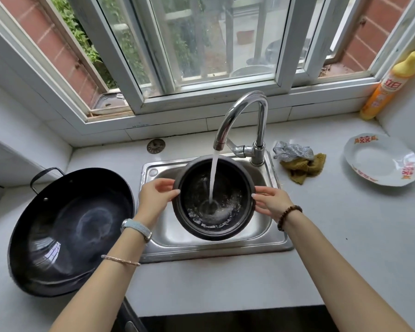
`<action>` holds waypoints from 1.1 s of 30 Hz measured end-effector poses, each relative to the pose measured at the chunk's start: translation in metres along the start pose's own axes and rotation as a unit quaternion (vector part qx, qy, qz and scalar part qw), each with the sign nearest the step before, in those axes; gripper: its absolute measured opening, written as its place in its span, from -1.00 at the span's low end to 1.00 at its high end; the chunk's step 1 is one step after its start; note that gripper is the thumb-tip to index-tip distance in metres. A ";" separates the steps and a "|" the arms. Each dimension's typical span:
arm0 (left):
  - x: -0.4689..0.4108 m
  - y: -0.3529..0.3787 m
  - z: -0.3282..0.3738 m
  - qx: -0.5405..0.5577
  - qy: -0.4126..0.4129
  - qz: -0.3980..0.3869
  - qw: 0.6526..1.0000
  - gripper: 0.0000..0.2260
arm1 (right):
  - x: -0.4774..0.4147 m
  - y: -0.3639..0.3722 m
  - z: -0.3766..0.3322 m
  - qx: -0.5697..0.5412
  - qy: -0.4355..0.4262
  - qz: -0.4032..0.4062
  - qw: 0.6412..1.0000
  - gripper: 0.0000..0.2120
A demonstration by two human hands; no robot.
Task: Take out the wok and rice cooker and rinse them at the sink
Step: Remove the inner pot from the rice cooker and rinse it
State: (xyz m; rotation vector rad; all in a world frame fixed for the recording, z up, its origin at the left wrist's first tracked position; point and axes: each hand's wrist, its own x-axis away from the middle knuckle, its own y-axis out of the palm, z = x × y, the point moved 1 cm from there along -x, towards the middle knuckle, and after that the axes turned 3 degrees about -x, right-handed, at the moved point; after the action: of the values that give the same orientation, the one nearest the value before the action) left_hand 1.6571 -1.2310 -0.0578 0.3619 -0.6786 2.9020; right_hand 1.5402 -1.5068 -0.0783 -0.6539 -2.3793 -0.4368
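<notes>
I hold the dark rice cooker pot over the steel sink, under the running faucet. Water streams into the pot and splashes at its bottom. My left hand grips the pot's left rim, and my right hand grips its right rim. The large black wok sits on the counter left of the sink, its handle at the far side.
A silver scrubber and a yellow-brown cloth lie right of the faucet. A white plate sits farther right, with a dish soap bottle in the corner. A sink strainer lies behind the sink, under the window.
</notes>
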 end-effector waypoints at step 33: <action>0.012 -0.043 0.013 -0.082 -0.058 0.014 0.995 -0.86 | 0.007 0.033 0.044 0.054 0.057 -0.015 0.997 -0.75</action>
State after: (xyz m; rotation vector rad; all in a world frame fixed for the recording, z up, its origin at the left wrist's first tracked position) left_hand 1.6558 -1.1977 -0.0257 0.5078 -0.9395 2.8436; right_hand 1.5321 -1.4577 -0.1021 -0.5319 -2.2897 -0.3463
